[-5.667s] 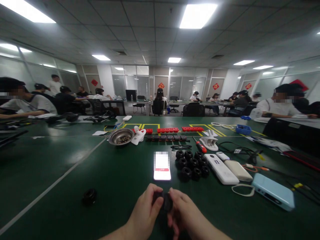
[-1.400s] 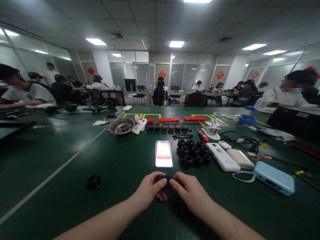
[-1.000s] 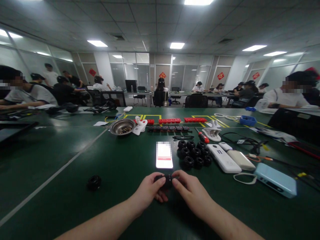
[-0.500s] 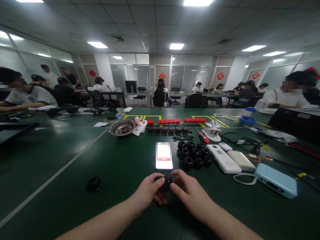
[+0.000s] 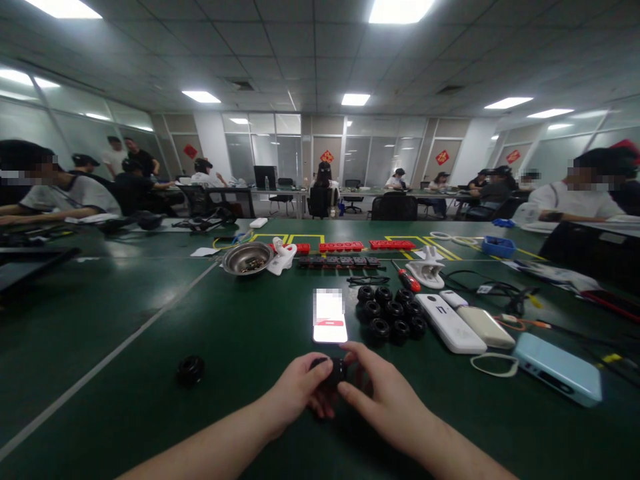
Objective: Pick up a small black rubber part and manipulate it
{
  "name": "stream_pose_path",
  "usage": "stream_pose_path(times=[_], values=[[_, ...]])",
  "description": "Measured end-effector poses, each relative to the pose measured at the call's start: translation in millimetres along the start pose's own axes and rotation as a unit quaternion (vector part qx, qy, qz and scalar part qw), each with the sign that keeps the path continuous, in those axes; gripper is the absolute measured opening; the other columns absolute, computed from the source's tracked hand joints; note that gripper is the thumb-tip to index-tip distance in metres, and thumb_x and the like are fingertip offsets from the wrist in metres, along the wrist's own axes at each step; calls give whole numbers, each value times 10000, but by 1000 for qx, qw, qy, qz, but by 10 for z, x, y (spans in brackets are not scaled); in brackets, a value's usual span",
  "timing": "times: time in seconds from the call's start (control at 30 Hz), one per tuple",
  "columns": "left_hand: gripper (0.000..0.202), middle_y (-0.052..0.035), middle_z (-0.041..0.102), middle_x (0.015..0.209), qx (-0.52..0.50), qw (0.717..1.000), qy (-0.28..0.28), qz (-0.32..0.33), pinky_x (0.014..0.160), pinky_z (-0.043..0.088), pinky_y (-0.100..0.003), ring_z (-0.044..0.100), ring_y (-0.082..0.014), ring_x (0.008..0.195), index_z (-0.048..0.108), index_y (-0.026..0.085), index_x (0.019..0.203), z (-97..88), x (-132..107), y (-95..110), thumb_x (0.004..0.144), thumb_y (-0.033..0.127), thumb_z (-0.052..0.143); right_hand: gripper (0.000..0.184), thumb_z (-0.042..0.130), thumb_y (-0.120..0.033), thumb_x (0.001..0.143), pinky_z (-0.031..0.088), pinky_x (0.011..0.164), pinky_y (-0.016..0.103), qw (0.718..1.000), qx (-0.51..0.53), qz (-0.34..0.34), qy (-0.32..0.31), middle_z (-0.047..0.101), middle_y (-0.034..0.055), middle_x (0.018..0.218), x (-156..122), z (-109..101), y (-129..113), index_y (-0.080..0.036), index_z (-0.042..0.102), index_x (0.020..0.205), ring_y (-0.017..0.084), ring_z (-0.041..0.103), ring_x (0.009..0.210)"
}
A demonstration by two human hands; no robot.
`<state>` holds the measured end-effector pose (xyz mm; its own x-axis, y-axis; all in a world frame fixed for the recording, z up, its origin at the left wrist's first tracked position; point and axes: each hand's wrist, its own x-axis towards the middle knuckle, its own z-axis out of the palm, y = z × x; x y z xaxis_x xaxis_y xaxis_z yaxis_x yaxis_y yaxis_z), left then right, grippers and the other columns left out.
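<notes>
Left of the left hand [image 5: 304, 383] lies one black ring [image 5: 190, 371]; that hand pinches a black part [image 5: 338, 371], a hold best kept steady; the right hand [image 5: 381, 387], thumb and forefinger parted beside it, contact unclear, should ideally meet its edge squarely.

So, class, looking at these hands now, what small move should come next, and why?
Probably the right hand should close its fingers on the black piece: the left hand grips it, while the right thumb and forefinger stand parted beside its right end, so a second grip might steady it.
</notes>
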<state>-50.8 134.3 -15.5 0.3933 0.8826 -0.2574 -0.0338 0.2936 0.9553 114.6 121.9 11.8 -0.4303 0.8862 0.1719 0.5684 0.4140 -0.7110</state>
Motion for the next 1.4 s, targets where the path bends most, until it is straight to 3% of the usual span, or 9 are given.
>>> stream_pose_path(times=[0.2,0.37,0.5,0.7,0.77,0.97,1.13,1.23,1.4], values=[[429,-9,573,633,-2,1000,1,8,402,372,-184,564,-98,426,437,123,922,7,3,-32,656,437,559,201,420,-324,817,391,570,243,998,-14,49,-23,589,12,703,62,12,30,-184,558,780,144,529,638],[437,-22,580,588,-15,1000,-14,3,395,368,-184,567,-106,424,468,113,839,-11,-3,-32,677,519,481,271,509,-133,718,403,686,240,1000,1,-31,3,556,20,919,8,20,-5,-211,496,977,145,515,794],[405,-6,575,563,-13,1000,-9,8,400,371,-189,563,-107,420,467,122,858,-1,-1,-32,667,476,516,340,531,-231,733,411,683,249,1000,12,3,-3,559,31,953,-9,11,-7,-212,444,1061,156,525,813],[415,-20,584,609,-6,1000,3,4,398,367,-185,569,-105,427,466,112,892,12,10,-32,650,436,558,240,381,-326,834,397,583,237,998,-8,36,-49,595,20,718,45,18,4,-173,550,760,142,543,656],[419,-30,593,604,-7,1000,-1,3,396,372,-187,574,-110,426,474,112,850,7,11,-27,650,475,537,151,452,-258,793,406,628,243,999,-20,16,-34,600,31,807,37,21,-7,-180,545,884,153,544,723],[435,-15,586,527,-5,1000,4,10,396,378,-190,564,-113,412,484,113,809,2,-24,-29,631,506,539,387,547,-248,719,365,822,298,996,-81,-29,-10,531,63,1074,-21,-4,-51,-199,460,1092,193,483,965],[463,-11,584,580,9,999,15,33,400,371,-191,561,-109,425,483,105,897,4,-4,-71,615,456,591,242,396,-377,818,391,569,262,992,-108,38,-48,591,27,727,10,1,-40,-188,545,798,166,536,658],[493,-28,596,605,0,1000,6,20,407,373,-198,571,-117,437,469,106,896,1,14,-74,605,488,582,130,468,-284,783,396,619,260,995,-94,18,-35,593,32,795,21,25,-9,-185,538,831,169,536,722],[469,-25,592,561,-10,1000,1,7,408,373,-200,566,-117,420,467,112,823,26,-25,-24,602,515,562,353,556,-142,683,363,793,257,996,-70,-47,-3,543,38,1016,-15,17,-14,-206,477,1021,167,491,921]])
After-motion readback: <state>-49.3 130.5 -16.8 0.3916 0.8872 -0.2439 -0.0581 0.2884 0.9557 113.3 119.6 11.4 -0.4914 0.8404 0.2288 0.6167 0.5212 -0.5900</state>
